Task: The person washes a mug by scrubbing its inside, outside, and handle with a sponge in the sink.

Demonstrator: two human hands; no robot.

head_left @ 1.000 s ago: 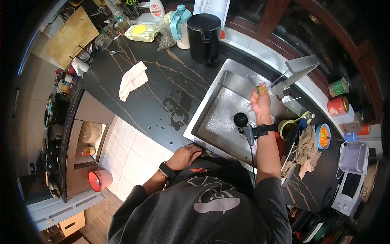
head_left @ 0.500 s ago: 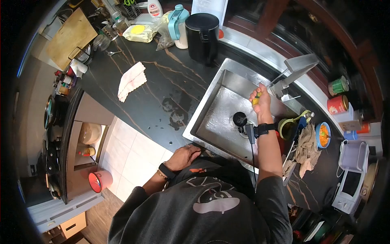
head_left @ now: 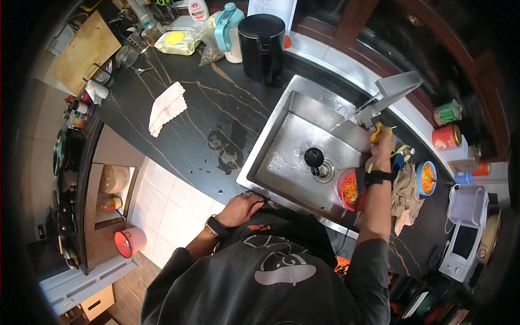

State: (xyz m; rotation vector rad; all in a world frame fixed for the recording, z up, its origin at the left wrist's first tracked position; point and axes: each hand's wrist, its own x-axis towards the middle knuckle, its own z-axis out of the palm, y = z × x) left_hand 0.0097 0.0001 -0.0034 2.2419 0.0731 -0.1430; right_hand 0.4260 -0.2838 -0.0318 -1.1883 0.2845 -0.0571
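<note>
- Head view, far left: a pink plastic bucket [head_left: 130, 242] stands on the floor
- A pale pink textured cloth [head_left: 168, 108] lies on the dark, brown-veined counter [head_left: 200, 157]
- The left hand [head_left: 239, 209] is at the counter's front edge, fingers loosely bent; its palm side is hidden, so whether it grasps anything cannot be told
- A tall black lidded jug [head_left: 261, 51] stands behind the stainless-steel rectangular sink [head_left: 292, 146]
- A round black object [head_left: 313, 157] is inside the sink, beside the drain
- A red bowl of orange food [head_left: 347, 189] is at the sink's right side
- The right hand [head_left: 383, 145] grasps a small yellow sponge [head_left: 377, 132] just beside the base of the angular grey faucet [head_left: 398, 89]
</note>
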